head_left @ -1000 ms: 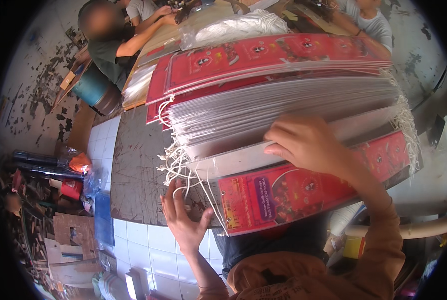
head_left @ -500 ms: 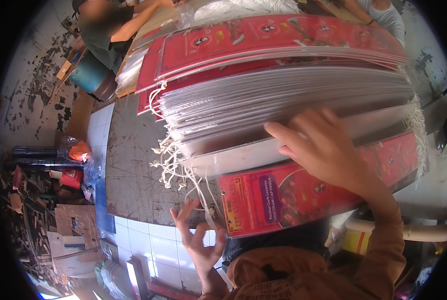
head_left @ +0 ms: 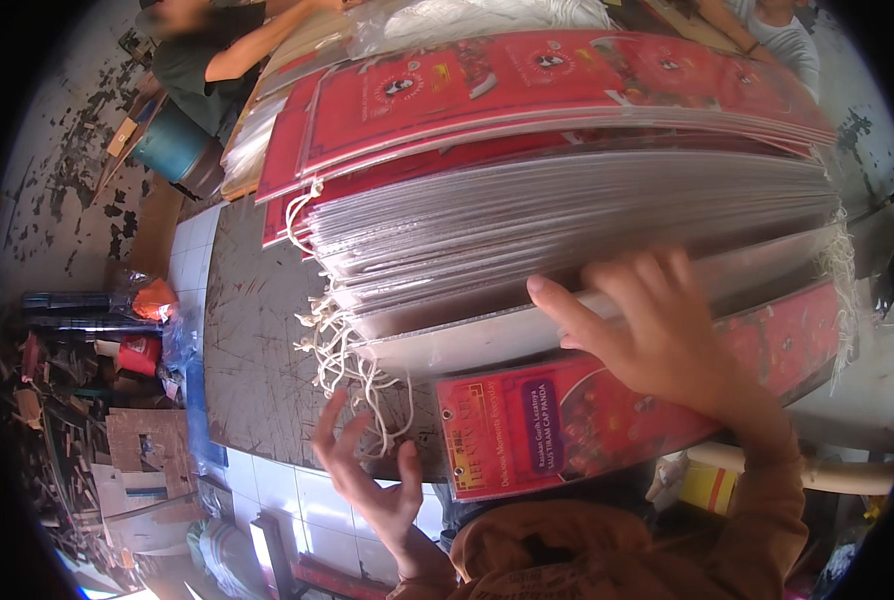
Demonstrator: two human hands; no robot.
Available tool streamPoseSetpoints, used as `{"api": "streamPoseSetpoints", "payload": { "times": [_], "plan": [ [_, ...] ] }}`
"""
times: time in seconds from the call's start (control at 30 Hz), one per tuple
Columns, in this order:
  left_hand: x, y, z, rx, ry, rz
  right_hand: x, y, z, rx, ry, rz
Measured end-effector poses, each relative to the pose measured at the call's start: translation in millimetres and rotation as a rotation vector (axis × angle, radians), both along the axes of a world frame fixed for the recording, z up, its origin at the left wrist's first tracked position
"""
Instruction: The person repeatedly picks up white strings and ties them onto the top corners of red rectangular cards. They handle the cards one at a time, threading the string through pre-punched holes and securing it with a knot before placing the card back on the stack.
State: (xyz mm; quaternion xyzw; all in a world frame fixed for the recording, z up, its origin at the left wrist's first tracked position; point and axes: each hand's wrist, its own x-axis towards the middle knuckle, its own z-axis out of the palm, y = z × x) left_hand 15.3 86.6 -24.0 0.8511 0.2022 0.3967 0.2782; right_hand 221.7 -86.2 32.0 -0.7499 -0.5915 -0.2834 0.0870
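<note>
Since the earlier frame, the left hand [head_left: 372, 480] had risen from below the table edge and its spread fingers now reached the white string loops [head_left: 352, 365] hanging off the near-left corner of the stack of red and clear bags [head_left: 567, 200]; the right hand [head_left: 657, 335] had slid a little lower on the stack's near side. That right hand lay flat, fingers splayed and open, pressing on the clear edges of the bags just above a red printed bag [head_left: 567, 430] that stuck out toward the person. The left hand's fingers were open and curled, touching the dangling strings but not closed on them. The stack sat on a scratched dark table [head_left: 247, 340], leaning away from the person. At the table's far end, another person's arm [head_left: 257, 45] rested beside a further pile.
</note>
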Motion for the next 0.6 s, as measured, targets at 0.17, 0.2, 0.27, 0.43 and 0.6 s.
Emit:
{"api": "streamPoseSetpoints", "payload": {
  "times": [0.17, 0.2, 0.27, 0.43, 0.6],
  "plan": [
    [11.6, 0.0, 6.8, 0.055, 0.361, -0.060, 9.0, -3.4, -2.0, 0.036, -0.059, 0.039],
    [11.0, 2.3, 6.6, 0.033, 0.367, -0.068, 11.9, -3.1, -3.9, 0.058, -0.067, 0.055],
    [13.9, 4.3, 8.5, 0.018, 0.388, -0.088, 17.5, -3.3, -7.4, 0.096, -0.093, 0.074],
    [19.9, 5.1, 7.2, 0.051, 0.352, -0.142, 26.9, -5.2, -10.2, 0.087, -0.118, 0.105],
    [23.4, 1.1, -1.2, 0.172, 0.299, -0.096, 25.3, -5.3, -8.6, 0.097, -0.056, 0.134]
  ]
}}
